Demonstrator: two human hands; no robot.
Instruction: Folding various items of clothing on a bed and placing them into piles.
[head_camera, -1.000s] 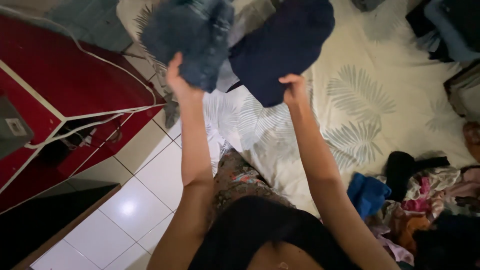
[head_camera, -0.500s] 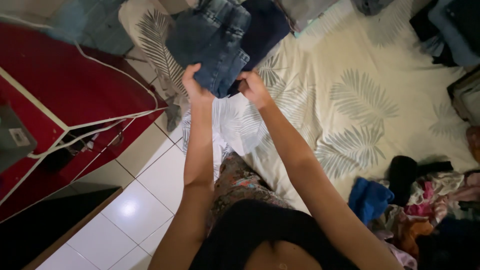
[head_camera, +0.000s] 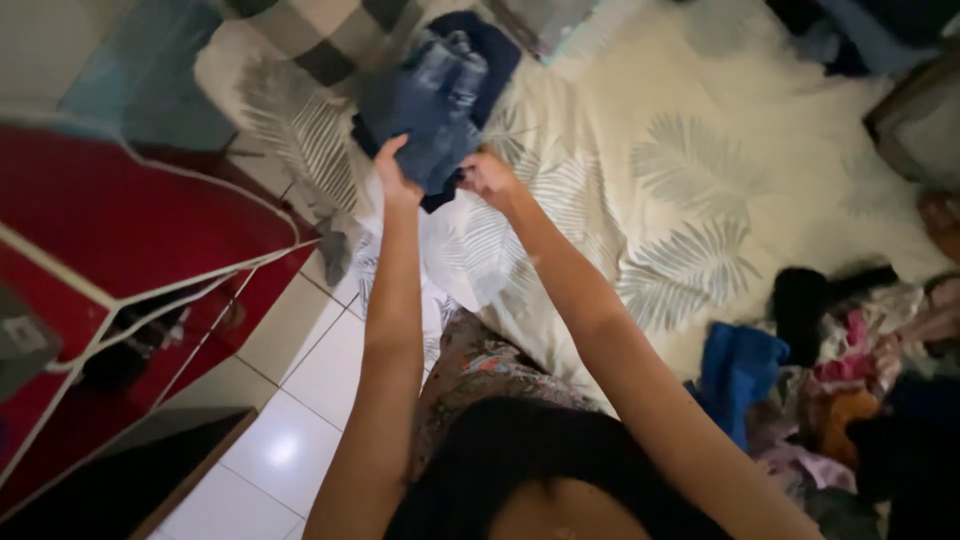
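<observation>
My left hand (head_camera: 393, 178) and my right hand (head_camera: 487, 176) both grip the near edge of a folded pair of blue jeans (head_camera: 432, 112). The jeans rest on a dark navy garment (head_camera: 490, 42) at the far left part of a bed. The bed is covered with a cream sheet with grey leaf prints (head_camera: 690, 190). Both arms are stretched forward and the hands are close together.
A red fabric wardrobe with white piping (head_camera: 130, 230) stands at the left over a white tiled floor (head_camera: 290, 400). A checked pillow (head_camera: 320, 30) lies beyond the jeans. A heap of mixed clothes (head_camera: 840, 390), with a blue piece (head_camera: 738, 372), lies on the bed's right side.
My hands started apart, one holding the jeans and one the navy garment up. They came together and lowered the jeans onto the navy garment on the bed.
</observation>
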